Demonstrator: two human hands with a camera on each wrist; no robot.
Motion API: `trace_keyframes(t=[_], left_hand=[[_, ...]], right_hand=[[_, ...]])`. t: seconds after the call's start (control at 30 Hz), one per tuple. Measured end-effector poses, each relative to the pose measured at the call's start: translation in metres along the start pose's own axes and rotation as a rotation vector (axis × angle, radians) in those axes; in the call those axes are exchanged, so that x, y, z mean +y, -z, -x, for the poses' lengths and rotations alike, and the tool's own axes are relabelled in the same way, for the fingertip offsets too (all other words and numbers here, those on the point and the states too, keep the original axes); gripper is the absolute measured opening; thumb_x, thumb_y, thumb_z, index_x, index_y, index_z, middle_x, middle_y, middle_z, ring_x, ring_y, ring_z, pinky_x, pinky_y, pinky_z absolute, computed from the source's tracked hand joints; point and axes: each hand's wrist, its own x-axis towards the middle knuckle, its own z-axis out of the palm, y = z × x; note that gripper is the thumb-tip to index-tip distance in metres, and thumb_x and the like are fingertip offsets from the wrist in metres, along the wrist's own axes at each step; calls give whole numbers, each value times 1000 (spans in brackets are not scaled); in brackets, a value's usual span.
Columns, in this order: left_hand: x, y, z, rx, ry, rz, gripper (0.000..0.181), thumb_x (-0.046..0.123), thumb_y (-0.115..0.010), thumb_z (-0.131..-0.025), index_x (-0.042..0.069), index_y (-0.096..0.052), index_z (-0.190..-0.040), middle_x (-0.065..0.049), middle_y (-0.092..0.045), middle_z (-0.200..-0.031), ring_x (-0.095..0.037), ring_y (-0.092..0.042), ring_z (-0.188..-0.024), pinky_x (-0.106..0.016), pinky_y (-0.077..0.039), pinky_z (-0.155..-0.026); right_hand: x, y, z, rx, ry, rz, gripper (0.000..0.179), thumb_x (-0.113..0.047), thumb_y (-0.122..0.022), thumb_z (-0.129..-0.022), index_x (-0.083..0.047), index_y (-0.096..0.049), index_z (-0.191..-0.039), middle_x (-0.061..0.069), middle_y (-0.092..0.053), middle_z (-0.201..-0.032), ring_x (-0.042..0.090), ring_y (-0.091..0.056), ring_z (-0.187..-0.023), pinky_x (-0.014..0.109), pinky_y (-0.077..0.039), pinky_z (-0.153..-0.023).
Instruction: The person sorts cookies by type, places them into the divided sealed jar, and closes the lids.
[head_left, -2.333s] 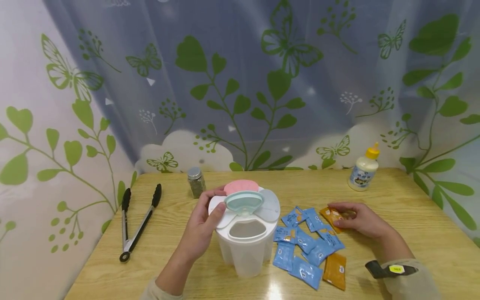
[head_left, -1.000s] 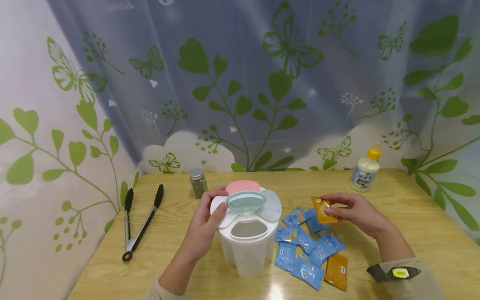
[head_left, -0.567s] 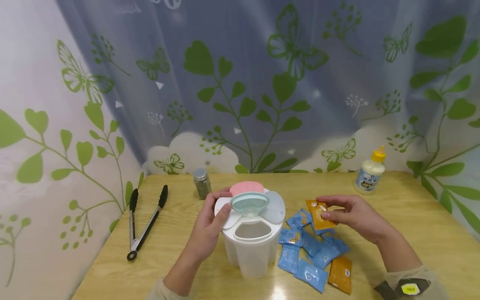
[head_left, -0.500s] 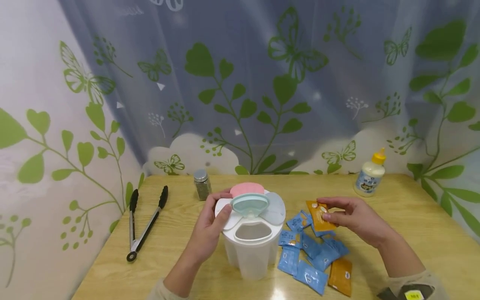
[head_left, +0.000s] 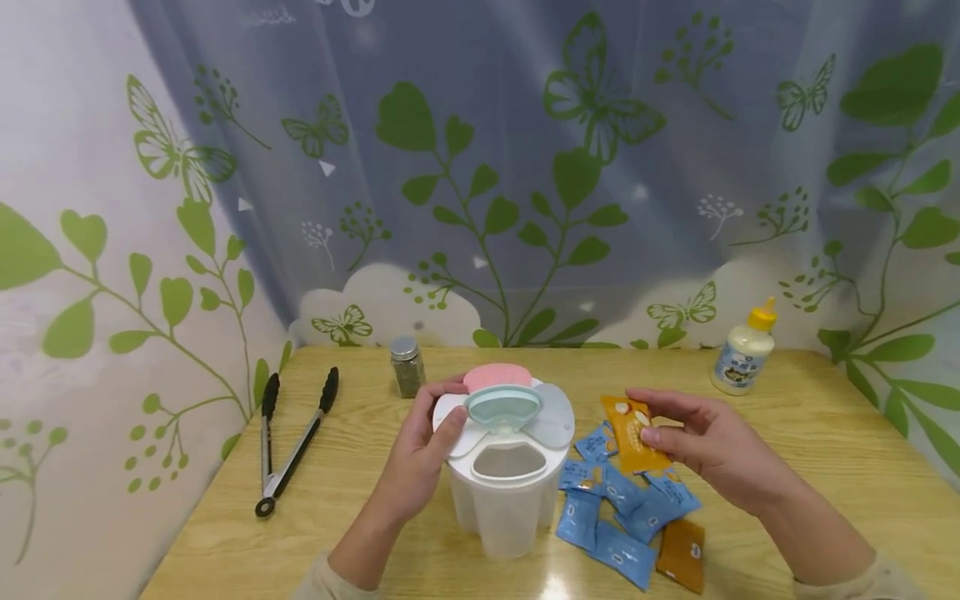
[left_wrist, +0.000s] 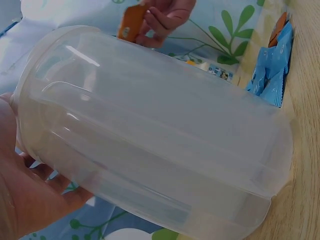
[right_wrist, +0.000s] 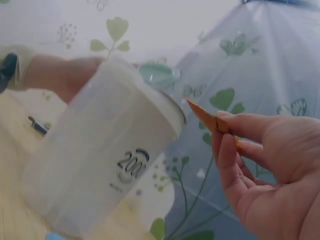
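Firstly, I'd trust the surface (head_left: 255, 558) to take the weight: the canister (head_left: 507, 525) stands on it, white lid (head_left: 480, 435) in place, and in my judgement needs only steadying. Just to its right, the blue packets (head_left: 621, 554) lie in a loose pile; I'd pass well above them so none gets dragged along.

My left hand (head_left: 420, 462) grips the canister at the left of its top, thumb on the lid and fingers around the far side. A light, even hold should do, as hard pressure could tip it. My right hand (head_left: 716, 450) pinches the orange packet (head_left: 633, 433) between thumb and fingers, above the far part of the pile, right of the canister and apart from the lid.

Guiding that packet to the canister looks like the step in hand. The green flap (head_left: 504, 408) stands raised on the far side of the hole (head_left: 510, 461), so I'd approach from the near right to avoid knocking it. Held flat, the packet may catch; turning it narrow end first, centred over the hole before loosening the pinch, seems cleaner.
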Motion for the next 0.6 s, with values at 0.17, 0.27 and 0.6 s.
trace_keyframes(t=[0.17, 0.27, 0.6], left_hand=[[0, 1, 1, 1, 0, -2, 31, 18, -46, -106, 2, -42, -133, -16, -38, -156, -33, -36, -146, -22, -44, -106], [-1, 1, 1, 2, -7, -2, 31, 18, -46, -106, 2, -42, -133, -17, -38, -155, -33, -36, -145, -22, -44, -106], [-3, 1, -1, -7, -25, 7, 31, 17, -46, -106, 0, -42, -132, -18, -37, -154, -34, -35, -146, -22, -44, -106]], right_hand=[[-14, -14, -2, -22, 51, -32, 45, 5, -53, -99, -16, -58, -139, -5, -66, -121, 3, -62, -86, 20, -54, -70], [-22, -27, -6, -8, 51, -11, 44, 4, -56, -98, -15, -59, -137, -5, -66, -122, 4, -60, -81, 21, -54, -68], [-39, -64, -19, 26, 30, 47, 40, -2, -68, -92, -7, -60, -131, -2, -70, -113, 12, -71, -82, 27, -58, -70]])
